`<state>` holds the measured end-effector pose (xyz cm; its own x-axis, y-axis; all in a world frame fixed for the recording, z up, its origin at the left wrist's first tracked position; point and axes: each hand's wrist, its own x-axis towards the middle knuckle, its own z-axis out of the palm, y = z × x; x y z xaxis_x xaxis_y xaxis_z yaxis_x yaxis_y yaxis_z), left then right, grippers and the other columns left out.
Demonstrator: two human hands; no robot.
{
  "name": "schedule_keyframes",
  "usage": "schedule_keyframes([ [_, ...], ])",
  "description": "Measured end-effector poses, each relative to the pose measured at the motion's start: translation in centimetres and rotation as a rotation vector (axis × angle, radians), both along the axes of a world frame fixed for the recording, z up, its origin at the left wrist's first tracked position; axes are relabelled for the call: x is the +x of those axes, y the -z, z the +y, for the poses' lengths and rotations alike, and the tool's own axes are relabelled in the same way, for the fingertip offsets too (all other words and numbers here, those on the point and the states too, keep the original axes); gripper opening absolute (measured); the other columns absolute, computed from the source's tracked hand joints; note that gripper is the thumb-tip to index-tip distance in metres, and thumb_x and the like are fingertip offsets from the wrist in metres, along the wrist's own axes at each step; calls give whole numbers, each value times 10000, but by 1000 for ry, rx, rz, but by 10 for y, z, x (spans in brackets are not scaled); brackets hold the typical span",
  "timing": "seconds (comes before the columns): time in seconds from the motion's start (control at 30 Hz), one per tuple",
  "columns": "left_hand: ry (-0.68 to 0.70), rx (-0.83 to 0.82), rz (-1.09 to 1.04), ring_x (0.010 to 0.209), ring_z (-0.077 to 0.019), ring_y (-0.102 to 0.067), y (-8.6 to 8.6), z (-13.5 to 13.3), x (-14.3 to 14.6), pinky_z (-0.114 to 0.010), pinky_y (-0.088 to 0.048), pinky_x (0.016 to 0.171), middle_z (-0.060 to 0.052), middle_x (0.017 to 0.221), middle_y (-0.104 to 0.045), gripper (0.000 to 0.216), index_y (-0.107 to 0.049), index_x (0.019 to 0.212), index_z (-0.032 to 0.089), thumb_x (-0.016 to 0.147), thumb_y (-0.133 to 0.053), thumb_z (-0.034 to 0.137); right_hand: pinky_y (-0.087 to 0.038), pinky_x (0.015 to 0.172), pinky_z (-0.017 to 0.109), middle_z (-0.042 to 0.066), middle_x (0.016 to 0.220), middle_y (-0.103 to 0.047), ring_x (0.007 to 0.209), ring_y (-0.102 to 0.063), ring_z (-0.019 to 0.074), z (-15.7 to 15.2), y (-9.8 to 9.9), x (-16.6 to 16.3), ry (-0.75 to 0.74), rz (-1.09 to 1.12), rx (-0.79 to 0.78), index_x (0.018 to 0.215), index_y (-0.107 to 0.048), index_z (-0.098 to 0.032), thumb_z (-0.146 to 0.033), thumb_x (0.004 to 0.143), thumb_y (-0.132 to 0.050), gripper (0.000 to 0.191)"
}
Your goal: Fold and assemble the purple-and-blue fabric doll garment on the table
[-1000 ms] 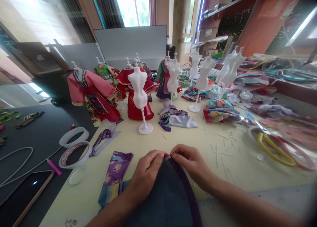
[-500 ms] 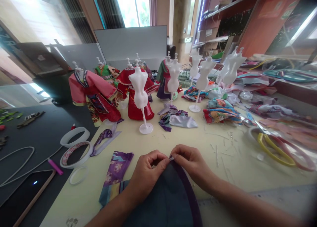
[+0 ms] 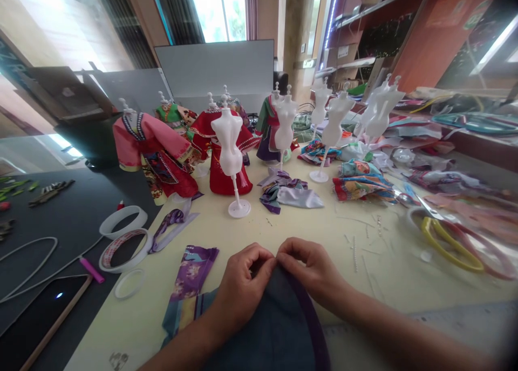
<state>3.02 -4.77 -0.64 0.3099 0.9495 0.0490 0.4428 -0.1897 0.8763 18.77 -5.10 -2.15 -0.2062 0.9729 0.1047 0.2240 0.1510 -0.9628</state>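
Adjoining dark tabletop (image 3: 91, 198): well left of the front mannequin (image 3: 230, 147); carries a phone (image 3: 40, 322).
Tape rolls (image 3: 142, 255): two, left of and nearer than the front mannequin.
Robe, pink and red (image 3: 162, 155): on a stand left of the front mannequin.
Red dress (image 3: 220, 182): just behind the front mannequin.
Room: white panel (image 3: 218, 68) and window (image 3: 212, 20) behind the front mannequin.
Left hand (image 3: 249, 279): nearer than the front mannequin; thumb and forefinger pinched closed on blue-grey cloth (image 3: 275, 317).
Blue-grey cloth: on the near side of the front mannequin, purple border (image 3: 317, 328) rightward.
Right hand (image 3: 309, 265): nearer than and right of the front mannequin; pinched closed on the cloth's tip.
Cream table (image 3: 299, 222): supports the front mannequin's base.
Scissors (image 3: 429, 233): well right of the front mannequin.
Shelves (image 3: 384, 9): farther back, right of the front mannequin.
Change over one second: fingertips now meet; pale sliver between them hidden; front mannequin unmoved on the table.
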Motion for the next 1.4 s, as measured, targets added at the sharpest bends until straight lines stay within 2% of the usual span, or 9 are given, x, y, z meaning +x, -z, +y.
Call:
schedule_keyframes([
  [0.2,0,10,12,646,-129,-519,2,1,-1,-220,-390,589,7,667,-559,189,-568,700,164,841,-492,264,-378,565,215,-17,648,-558,611,-486,107,2,2,2,-3,-100,50,690,-557,-170,-127,775,-456,140],
  [0.37,8,12,1,657,-132,-525,4,1,-2,-222,-397,600,2,681,-571,190,-577,705,165,843,-486,259,-405,614,227,4,713,-590,676,-527,124,1,-4,4,-53,-104,24,750,-584,-168,-167,819,-424,175],
  [0.57,21,60,11,622,-124,-510,3,-1,0,-225,-391,583,6,662,-546,197,-564,676,164,834,-494,260,-390,574,239,-3,636,-566,600,-506,123,1,0,4,-44,-232,156,661,-539,-172,-133,750,-489,108],
  [0.63,42,13,-6,655,-133,-534,-1,1,-3,-228,-406,605,0,688,-579,183,-586,713,166,832,-494,270,-379,560,238,-9,622,-551,586,-497,121,1,0,5,-26,-257,179,639,-522,-178,-116,734,-482,121],
  [0.8,180,-238,32,715,-157,-582,-10,16,-24,-232,-426,630,-18,762,-666,181,-665,814,159,783,-551,296,-364,525,229,-19,599,-532,576,-494,124,3,-3,5,25,-244,134,636,-510,-189,-138,733,-466,118],
  [0.9,290,-351,41,683,-145,-582,-13,24,-35,-214,-411,602,-14,758,-677,197,-678,813,149,754,-583,310,-357,518,234,-21,583,-512,567,-479,127,4,-3,6,48,-239,99,632,-499,-191,-173,739,-467,113],
  [1.0,340,-376,86,595,-119,-546,-18,26,-43,-196,-368,538,4,677,-655,213,-683,769,144,753,-574,326,-346,509,239,-18,579,-497,568,-469,133,5,0,8,62,-248,71,636,-494,-191,-204,749,-463,117],
  [1.2,218,-306,203,624,-131,-546,-31,20,-66,-201,-366,550,-1,678,-649,185,-696,718,154,725,-582,299,-338,521,250,-20,575,-468,566,-447,137,8,4,12,80,-256,67,636,-480,-195,-234,752,-466,123],
  [1.4,110,-279,155,693,-150,-585,-19,9,-79,-215,-417,614,-22,746,-666,197,-679,776,150,748,-544,290,-342,531,265,-8,585,-486,571,-449,149,10,5,13,97,-260,43,627,-487,-197,-247,751,-448,140],
])
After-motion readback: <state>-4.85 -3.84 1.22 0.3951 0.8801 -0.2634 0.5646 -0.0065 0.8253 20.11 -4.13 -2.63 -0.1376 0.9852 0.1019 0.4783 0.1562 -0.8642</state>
